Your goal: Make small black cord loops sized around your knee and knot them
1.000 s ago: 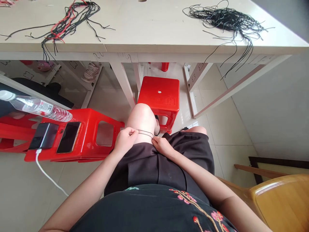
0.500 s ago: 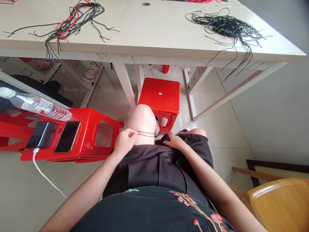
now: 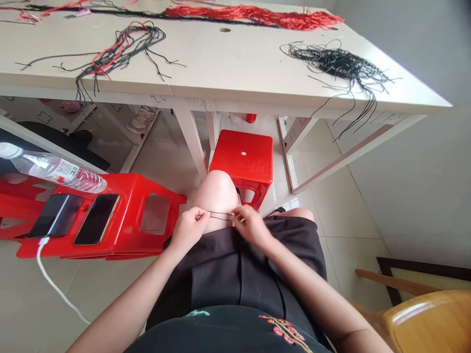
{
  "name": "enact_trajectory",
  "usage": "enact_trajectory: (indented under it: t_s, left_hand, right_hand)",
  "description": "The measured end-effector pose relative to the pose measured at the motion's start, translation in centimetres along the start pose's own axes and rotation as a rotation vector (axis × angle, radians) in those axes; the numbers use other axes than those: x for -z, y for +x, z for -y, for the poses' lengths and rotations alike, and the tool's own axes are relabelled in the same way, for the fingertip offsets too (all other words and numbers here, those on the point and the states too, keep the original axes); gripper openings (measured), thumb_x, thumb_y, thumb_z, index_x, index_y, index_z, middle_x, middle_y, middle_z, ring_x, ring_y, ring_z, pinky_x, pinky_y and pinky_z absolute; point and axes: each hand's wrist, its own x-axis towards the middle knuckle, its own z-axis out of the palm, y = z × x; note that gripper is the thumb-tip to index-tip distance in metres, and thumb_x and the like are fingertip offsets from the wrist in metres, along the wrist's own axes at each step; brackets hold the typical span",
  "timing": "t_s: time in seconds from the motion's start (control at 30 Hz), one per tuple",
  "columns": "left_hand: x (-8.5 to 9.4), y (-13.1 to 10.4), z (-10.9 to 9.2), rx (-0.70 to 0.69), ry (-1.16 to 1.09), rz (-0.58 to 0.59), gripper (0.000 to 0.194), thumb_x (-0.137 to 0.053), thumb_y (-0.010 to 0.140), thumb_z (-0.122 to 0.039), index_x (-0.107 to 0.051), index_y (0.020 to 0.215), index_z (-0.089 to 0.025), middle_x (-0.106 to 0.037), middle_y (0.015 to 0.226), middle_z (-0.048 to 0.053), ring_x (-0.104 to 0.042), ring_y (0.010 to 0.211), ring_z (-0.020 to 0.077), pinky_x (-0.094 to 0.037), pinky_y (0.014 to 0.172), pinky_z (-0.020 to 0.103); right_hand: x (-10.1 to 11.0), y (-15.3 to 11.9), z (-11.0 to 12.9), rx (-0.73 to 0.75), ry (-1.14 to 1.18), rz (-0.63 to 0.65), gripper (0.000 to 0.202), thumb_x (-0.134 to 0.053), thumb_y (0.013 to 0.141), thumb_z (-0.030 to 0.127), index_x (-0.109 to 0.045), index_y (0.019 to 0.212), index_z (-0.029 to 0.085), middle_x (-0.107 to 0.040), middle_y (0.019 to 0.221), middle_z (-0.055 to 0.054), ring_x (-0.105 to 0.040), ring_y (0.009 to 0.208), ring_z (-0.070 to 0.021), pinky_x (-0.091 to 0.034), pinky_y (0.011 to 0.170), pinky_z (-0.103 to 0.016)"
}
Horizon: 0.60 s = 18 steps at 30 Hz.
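A thin black cord point(image 3: 221, 214) is stretched across my bare knee point(image 3: 216, 193) between both hands. My left hand point(image 3: 188, 228) pinches its left end with closed fingers. My right hand point(image 3: 249, 225) pinches the right end, just above the hem of my black shorts point(image 3: 235, 264). The hands are about a palm's width apart, resting on my lap.
A pale table point(image 3: 235, 73) ahead carries a black cord pile point(image 3: 338, 63), a red-and-black bundle point(image 3: 117, 49) and long red cords point(image 3: 257, 14). A red stool point(image 3: 245, 157) stands under it. A tipped red stool point(image 3: 121, 215) at left holds two phones point(image 3: 77, 223) and a water bottle point(image 3: 55, 169). A wooden chair point(image 3: 415, 314) is lower right.
My right hand has come back from the shorts to the cord and pinched its right end. The camera has tilted up, showing more of the tabletop.
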Motion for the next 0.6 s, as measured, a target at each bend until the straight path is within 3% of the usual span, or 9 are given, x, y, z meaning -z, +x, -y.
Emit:
enact_trajectory:
  t_s: [0.03,0.1,0.2,0.27,0.37,0.47,0.6]
  left_hand:
    - [0.0,0.0,0.0,-0.003,-0.006,0.000,0.022,-0.054,0.073,-0.038,-0.061,0.064,-0.019,-0.067,0.064,0.002,-0.061,0.063,0.0182,-0.042,0.058,0.026]
    - [0.1,-0.3,0.2,-0.016,-0.021,0.002,0.023,-0.053,0.074,-0.038,-0.060,0.063,-0.019,-0.066,0.063,0.002,-0.061,0.063,0.0183,-0.043,0.058,0.027]
    - [0.1,-0.7,0.6,-0.008,-0.029,-0.002,0.024,-0.051,0.076,-0.038,-0.059,0.062,-0.019,-0.064,0.060,0.002,-0.059,0.060,0.0174,-0.042,0.057,0.027]
    - [0.0,-1.0,0.9,0.009,-0.061,-0.015,0.023,-0.050,0.076,-0.036,-0.057,0.061,-0.019,-0.062,0.058,0.001,-0.057,0.057,0.0164,-0.040,0.055,0.026]
    - [-0.1,-1.1,1.1,0.006,-0.104,-0.036,0.021,-0.049,0.075,-0.033,-0.055,0.060,-0.020,-0.061,0.057,0.002,-0.057,0.058,0.0172,-0.039,0.055,0.027]
    - [-0.2,-0.9,1.2,-0.005,-0.108,-0.041,0.020,-0.047,0.075,-0.030,-0.050,0.058,-0.021,-0.062,0.059,0.004,-0.057,0.060,0.0185,-0.039,0.058,0.029]
    - [-0.3,-0.8,1.5,-0.011,-0.093,-0.052,0.020,-0.046,0.075,-0.030,-0.046,0.057,-0.022,-0.061,0.060,0.005,-0.057,0.062,0.0198,-0.039,0.058,0.030]
  right_hand:
    - [-1.3,-0.5,0.9,0.115,0.026,0.030,0.015,-0.056,0.085,0.025,-0.064,0.096,0.019,-0.068,0.099,-0.006,-0.064,0.091,-0.0158,-0.049,0.082,-0.024]
    - [-3.0,-1.3,2.0,0.149,0.036,0.028,0.016,-0.052,0.087,0.020,-0.061,0.101,0.016,-0.069,0.095,-0.008,-0.065,0.084,-0.0165,-0.051,0.077,-0.026]
    - [-3.8,-1.9,2.4,0.184,-0.081,-0.008,0.016,-0.047,0.091,0.023,-0.062,0.093,0.018,-0.068,0.086,-0.007,-0.064,0.078,-0.0190,-0.052,0.071,-0.030]
    - [-3.9,-2.2,2.4,0.300,-0.171,-0.066,0.024,-0.042,0.093,0.022,-0.065,0.086,0.019,-0.067,0.086,-0.009,-0.063,0.081,-0.0220,-0.053,0.075,-0.035]
    - [-4.9,-2.3,2.4,0.468,-0.110,-0.146,0.034,-0.035,0.094,0.017,-0.064,0.111,0.017,-0.065,0.109,-0.015,-0.061,0.100,-0.0241,-0.051,0.091,-0.040]
    - [-6.9,-1.9,1.9,0.542,-0.060,-0.172,0.050,-0.028,0.092,0.011,-0.042,0.140,0.016,-0.046,0.141,-0.016,-0.041,0.134,-0.0270,-0.040,0.108,-0.049]
    - [-9.4,-1.2,1.1,0.485,0.045,-0.197,0.067,-0.026,0.090,0.009,-0.001,0.149,0.028,-0.009,0.156,-0.008,-0.013,0.143,-0.0275,-0.027,0.112,-0.058]
